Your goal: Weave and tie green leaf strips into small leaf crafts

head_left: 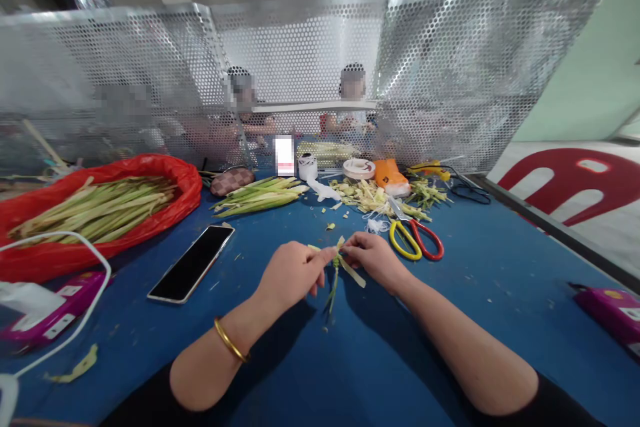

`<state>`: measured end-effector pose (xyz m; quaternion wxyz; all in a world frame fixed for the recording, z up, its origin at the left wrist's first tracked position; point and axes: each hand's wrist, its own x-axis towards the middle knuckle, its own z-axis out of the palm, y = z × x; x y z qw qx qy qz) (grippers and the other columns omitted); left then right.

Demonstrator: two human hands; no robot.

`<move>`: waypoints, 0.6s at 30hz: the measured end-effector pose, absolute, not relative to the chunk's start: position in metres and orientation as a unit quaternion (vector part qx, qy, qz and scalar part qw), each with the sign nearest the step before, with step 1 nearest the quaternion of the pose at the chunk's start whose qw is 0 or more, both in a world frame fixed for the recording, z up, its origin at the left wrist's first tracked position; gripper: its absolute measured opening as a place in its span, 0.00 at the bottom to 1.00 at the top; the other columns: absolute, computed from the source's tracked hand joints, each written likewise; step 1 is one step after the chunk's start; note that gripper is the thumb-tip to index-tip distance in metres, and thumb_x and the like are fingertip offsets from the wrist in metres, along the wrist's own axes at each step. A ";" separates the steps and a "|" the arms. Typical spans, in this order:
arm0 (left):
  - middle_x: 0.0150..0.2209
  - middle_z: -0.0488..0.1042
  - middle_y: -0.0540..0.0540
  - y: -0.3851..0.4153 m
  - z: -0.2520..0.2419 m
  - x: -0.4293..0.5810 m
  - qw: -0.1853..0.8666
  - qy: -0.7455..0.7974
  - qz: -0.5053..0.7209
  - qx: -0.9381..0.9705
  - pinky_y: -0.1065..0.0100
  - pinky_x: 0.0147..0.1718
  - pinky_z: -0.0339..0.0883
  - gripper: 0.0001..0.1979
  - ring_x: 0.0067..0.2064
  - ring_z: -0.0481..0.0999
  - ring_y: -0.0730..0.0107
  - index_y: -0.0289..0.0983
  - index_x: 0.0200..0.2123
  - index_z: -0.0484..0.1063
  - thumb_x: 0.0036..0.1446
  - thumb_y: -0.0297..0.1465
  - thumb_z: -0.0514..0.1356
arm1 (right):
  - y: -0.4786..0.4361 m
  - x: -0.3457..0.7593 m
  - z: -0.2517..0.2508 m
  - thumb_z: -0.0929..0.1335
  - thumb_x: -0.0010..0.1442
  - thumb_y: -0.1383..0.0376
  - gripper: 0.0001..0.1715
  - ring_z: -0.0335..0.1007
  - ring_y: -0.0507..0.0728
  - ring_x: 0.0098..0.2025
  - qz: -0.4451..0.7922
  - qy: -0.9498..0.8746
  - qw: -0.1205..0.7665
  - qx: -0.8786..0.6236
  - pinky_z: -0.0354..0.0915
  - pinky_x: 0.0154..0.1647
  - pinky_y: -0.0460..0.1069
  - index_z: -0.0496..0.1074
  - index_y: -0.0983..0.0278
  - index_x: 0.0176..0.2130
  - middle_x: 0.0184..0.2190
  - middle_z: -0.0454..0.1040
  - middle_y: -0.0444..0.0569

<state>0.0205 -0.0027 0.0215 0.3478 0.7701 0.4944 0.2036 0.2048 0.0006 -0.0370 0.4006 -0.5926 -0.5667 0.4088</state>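
Black sleeves (145, 400) and bare forearms (465, 340) enter from the bottom edge, with a gold bangle (230, 341) on the left one. At the centre of the frame I see the small leaf piece (336, 263) over the blue table (400, 367). Left hand (295, 271) and right hand (375, 257) are close together, both pinching this piece, the right one near its upper end. Its folds are too small for me to read surely. In my judgement, this step asks for a firm left pinch at the bunched green part, while the pale strip (355, 273) is drawn snugly, not sharply, because thin leaf may split. Scissors (413, 228) lie just beyond the right hand, toward the upper right.
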 end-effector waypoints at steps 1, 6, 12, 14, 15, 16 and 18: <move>0.12 0.69 0.48 -0.002 0.016 0.019 0.347 0.505 0.188 0.767 0.70 0.21 0.58 0.30 0.16 0.67 0.71 0.39 0.12 0.68 0.58 0.50 0.50 | 0.000 0.204 -0.037 0.65 0.54 0.63 0.06 0.71 0.53 0.25 0.415 -0.552 0.418 -0.590 0.67 0.28 0.48 0.66 0.62 0.27 0.21 0.72 0.44; 0.23 0.77 0.46 0.017 -0.009 0.023 0.322 0.548 0.268 0.724 0.69 0.25 0.60 0.20 0.27 0.74 0.65 0.38 0.24 0.77 0.50 0.49 0.60 | -0.004 0.198 -0.032 0.67 0.52 0.57 0.11 0.73 0.55 0.30 0.427 -0.509 0.483 -0.570 0.68 0.33 0.50 0.65 0.61 0.26 0.24 0.73 0.45; 0.26 0.76 0.46 0.020 -0.019 0.031 0.601 0.487 0.350 0.529 0.72 0.29 0.64 0.13 0.27 0.73 0.73 0.33 0.32 0.77 0.49 0.39 0.65 | -0.008 0.187 -0.031 0.69 0.50 0.54 0.14 0.71 0.55 0.30 0.455 -0.519 0.502 -0.521 0.66 0.34 0.50 0.67 0.62 0.26 0.24 0.72 0.44; 0.22 0.73 0.48 0.019 -0.019 0.032 0.639 0.494 0.349 0.475 0.74 0.25 0.62 0.11 0.24 0.70 0.75 0.33 0.31 0.76 0.49 0.35 0.65 | -0.007 0.194 -0.028 0.67 0.53 0.56 0.12 0.72 0.55 0.30 0.426 -0.562 0.464 -0.536 0.66 0.34 0.50 0.68 0.62 0.28 0.25 0.73 0.45; 0.20 0.72 0.49 0.019 -0.019 0.031 0.642 0.501 0.351 0.462 0.74 0.23 0.60 0.10 0.22 0.69 0.76 0.33 0.31 0.76 0.48 0.35 0.66 | -0.007 0.201 -0.025 0.66 0.54 0.57 0.11 0.72 0.56 0.31 0.387 -0.589 0.435 -0.561 0.65 0.34 0.50 0.68 0.62 0.29 0.26 0.74 0.45; 0.19 0.71 0.50 0.019 -0.018 0.031 0.641 0.507 0.354 0.455 0.75 0.21 0.59 0.09 0.21 0.68 0.77 0.33 0.30 0.75 0.48 0.34 0.66 | -0.006 0.211 -0.021 0.65 0.56 0.58 0.10 0.73 0.57 0.32 0.330 -0.615 0.398 -0.595 0.64 0.34 0.51 0.69 0.62 0.31 0.28 0.75 0.47; 0.18 0.69 0.51 0.020 -0.017 0.029 0.642 0.514 0.355 0.445 0.75 0.19 0.55 0.10 0.19 0.65 0.79 0.33 0.28 0.74 0.48 0.35 0.65 | -0.006 0.233 -0.013 0.64 0.57 0.61 0.08 0.73 0.61 0.36 0.149 -0.652 0.288 -0.685 0.62 0.33 0.52 0.70 0.61 0.34 0.33 0.76 0.52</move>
